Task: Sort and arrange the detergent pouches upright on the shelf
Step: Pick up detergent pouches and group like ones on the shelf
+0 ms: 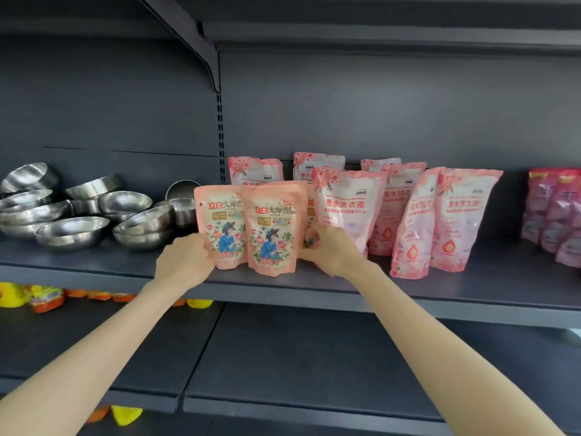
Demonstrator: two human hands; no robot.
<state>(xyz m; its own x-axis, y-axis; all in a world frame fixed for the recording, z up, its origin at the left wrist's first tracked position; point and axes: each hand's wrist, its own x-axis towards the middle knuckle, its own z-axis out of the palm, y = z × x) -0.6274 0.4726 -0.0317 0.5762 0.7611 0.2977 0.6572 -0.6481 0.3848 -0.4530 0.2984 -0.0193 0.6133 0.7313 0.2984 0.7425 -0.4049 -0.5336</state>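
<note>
Reaches both bare arms up to the dark grey shelf. Curls the fingers of the left grip round the lower left edge of the leftmost floral pouch, upright near the shelf's front edge. Wraps the right grip about the bottom of a third floral pouch, largely hidden behind its neighbours, with finger placement hard to make out there. Between both grips, upright and overlapping the leftmost one: the middle floral pouch. Just right of the right grip, upright: a tall white-and-pink pouch. Behind, against the back panel, more of the same kind in a back row. Further right, a leaning pair, tilted leftward, side by side and touching. At the far right of the shelf, well apart from these, purple-pink packs, too blurred to read. At the left of the shelf, heaped steel bowls, some nested, some tipped. On the lower shelf at left, yellow and orange packets.
</note>
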